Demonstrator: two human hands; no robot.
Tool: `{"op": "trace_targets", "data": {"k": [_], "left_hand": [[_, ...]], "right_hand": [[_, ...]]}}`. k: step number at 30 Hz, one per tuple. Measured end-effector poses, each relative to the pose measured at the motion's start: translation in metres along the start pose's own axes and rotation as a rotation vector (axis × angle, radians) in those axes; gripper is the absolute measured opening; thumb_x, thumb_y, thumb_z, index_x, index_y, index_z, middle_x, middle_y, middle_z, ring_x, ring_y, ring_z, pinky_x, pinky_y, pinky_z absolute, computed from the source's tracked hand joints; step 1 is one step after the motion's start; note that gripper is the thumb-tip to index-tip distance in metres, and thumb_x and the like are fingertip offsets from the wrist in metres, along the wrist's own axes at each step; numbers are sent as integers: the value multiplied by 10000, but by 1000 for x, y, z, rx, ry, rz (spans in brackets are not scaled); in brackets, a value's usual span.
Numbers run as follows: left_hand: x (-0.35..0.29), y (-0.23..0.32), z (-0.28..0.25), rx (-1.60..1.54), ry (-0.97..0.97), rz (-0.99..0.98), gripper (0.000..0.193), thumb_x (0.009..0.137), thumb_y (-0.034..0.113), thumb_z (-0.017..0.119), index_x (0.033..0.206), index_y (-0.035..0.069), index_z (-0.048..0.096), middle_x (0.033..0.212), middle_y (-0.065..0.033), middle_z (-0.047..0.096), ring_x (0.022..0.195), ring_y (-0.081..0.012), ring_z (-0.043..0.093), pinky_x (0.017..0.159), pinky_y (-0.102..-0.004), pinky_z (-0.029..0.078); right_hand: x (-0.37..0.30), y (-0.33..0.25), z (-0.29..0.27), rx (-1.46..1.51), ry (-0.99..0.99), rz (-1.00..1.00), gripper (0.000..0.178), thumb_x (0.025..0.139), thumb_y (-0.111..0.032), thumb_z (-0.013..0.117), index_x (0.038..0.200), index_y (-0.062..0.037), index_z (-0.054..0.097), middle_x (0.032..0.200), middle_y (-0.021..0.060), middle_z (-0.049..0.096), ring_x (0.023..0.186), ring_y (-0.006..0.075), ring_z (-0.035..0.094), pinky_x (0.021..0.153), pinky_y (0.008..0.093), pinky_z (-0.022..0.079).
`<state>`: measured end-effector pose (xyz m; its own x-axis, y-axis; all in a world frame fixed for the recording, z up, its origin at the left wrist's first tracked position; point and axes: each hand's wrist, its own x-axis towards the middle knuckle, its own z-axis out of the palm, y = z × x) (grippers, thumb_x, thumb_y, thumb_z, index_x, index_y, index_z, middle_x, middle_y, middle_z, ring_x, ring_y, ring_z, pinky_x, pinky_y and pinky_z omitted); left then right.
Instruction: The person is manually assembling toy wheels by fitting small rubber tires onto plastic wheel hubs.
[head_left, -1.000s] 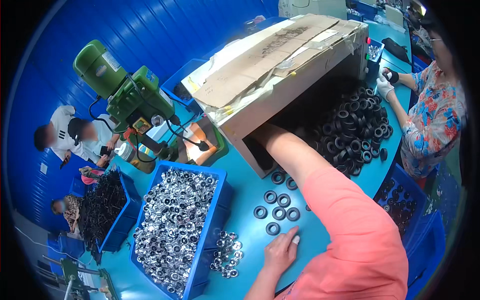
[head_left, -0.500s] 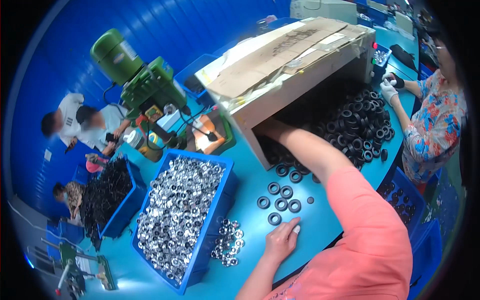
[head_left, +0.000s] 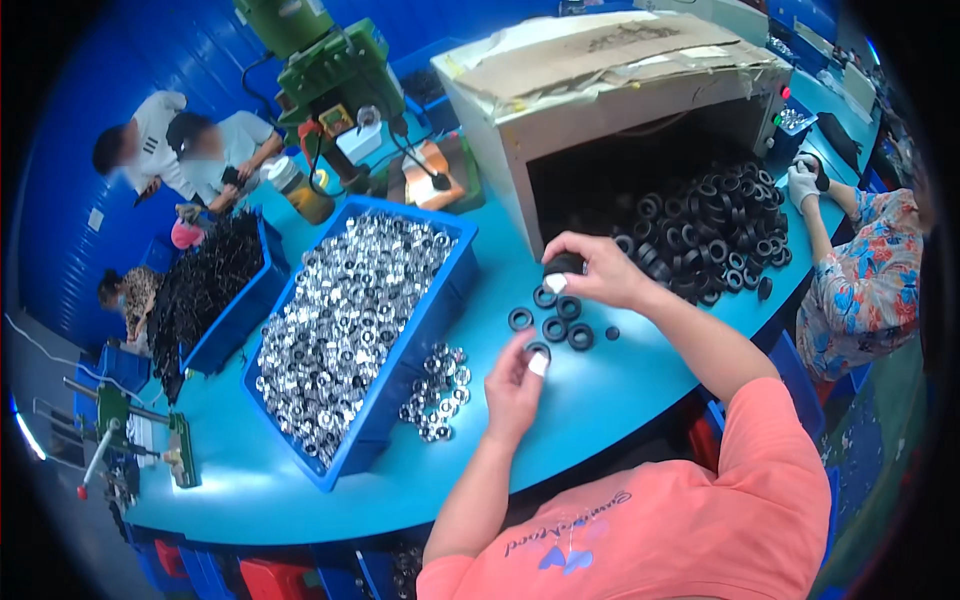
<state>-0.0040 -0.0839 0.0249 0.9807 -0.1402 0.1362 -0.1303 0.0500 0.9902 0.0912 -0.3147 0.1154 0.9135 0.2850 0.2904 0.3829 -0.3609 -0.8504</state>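
Observation:
My right hand is closed on a small stack of black rings, held over the blue tabletop in front of the box opening. Lower and to the left, my left hand has its thumb and fingers round one black ring. White covers show on the thumbs. Several loose black rings lie between the two hands, with a small black disc beside them. A large heap of black rings spills from the pale open-fronted box.
A blue bin full of shiny metal rings stands left, with loose metal rings beside it. Beyond are a green machine and a bin of black strips. A person in a floral top works at right; others sit far left.
My right hand has come out of the box holding black rings. The left hand has moved from the tabletop to a loose ring. The whole view has shifted.

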Motion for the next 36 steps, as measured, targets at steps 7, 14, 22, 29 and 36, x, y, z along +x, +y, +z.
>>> {"op": "trace_targets", "data": {"k": [7,14,22,29,36], "left_hand": [[-1,6,-2,247,16,253,739,833,-29,829,1500,106,544,1167,-43,588,919,-105,640,746,-239,558],[-2,6,-3,194,50,231,589,809,49,870,1356,85,654,1067,-9,596,800,-75,590,668,-227,498],[-1,15,-2,163,125,208,504,820,43,849,1289,75,666,1034,-9,604,736,-68,563,627,-221,472],[1,8,-5,226,124,206,509,812,35,834,1291,71,663,1029,-13,611,731,-73,563,625,-225,473],[3,-1,-7,122,198,161,518,851,-38,766,1342,54,632,1078,-31,651,849,-86,639,708,-225,529]], "right_hand": [[-44,-2,61,258,-338,174,406,848,-212,808,1194,-51,670,1063,48,692,1012,127,655,904,307,539],[-49,1,53,569,-422,486,389,891,-195,785,1242,-98,647,1035,18,671,823,90,605,705,239,483],[-17,21,-41,991,419,273,360,1019,-134,617,1362,-54,543,1253,187,683,605,45,446,532,192,376],[-44,6,22,549,111,407,522,960,-125,652,1466,-54,550,1336,113,618,1106,159,619,896,319,515],[-30,-16,55,805,-160,457,397,1011,-56,577,1400,23,559,1306,138,624,1068,166,643,899,316,560]]}}
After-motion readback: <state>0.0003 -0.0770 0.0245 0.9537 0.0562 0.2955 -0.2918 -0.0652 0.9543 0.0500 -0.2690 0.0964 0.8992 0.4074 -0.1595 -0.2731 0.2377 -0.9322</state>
